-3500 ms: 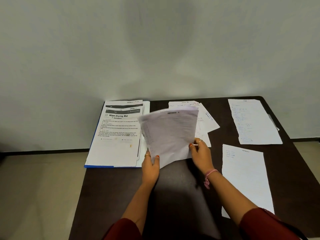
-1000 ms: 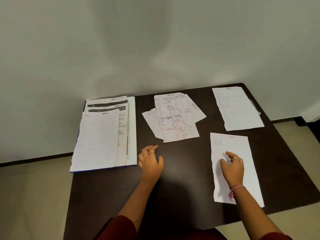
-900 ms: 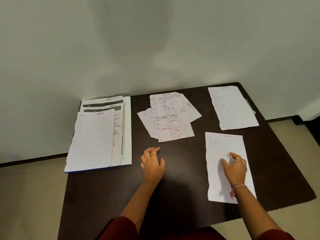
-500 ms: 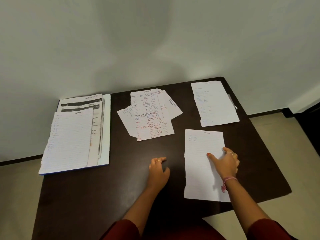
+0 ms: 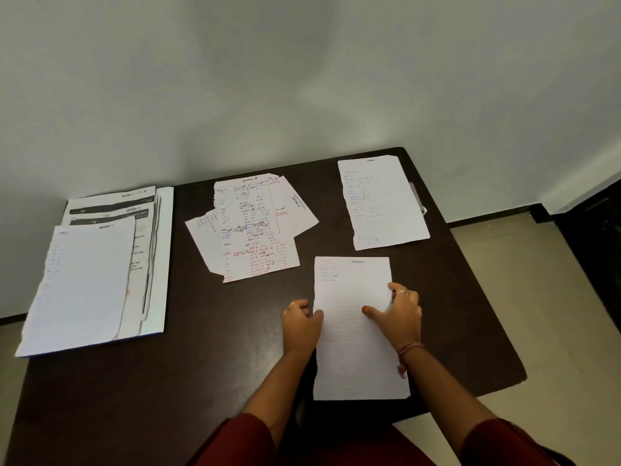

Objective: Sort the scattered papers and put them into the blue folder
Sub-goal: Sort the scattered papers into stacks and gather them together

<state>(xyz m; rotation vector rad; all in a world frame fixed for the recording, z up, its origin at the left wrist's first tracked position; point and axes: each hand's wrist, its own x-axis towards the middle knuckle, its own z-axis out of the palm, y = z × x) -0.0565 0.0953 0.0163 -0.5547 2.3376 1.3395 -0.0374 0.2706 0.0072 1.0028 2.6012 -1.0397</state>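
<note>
The fingers (image 5: 400, 294) of the right hand (image 5: 398, 314) are curling over the right edge of a white lined sheet of paper (image 5: 356, 331), with the thumb pressing on top. The left hand (image 5: 300, 322) is curling at the sheet's left edge, its thumb touching the paper. The blue folder (image 5: 161, 264) is lying open at the table's left side, holding a stack of white papers (image 5: 87, 280). The dark brown table (image 5: 201, 348) is standing against a pale wall (image 5: 302, 79). A messy pile of written sheets (image 5: 252, 230) is lying in the middle, and one more written sheet (image 5: 379, 203) is lying at the far right.
</note>
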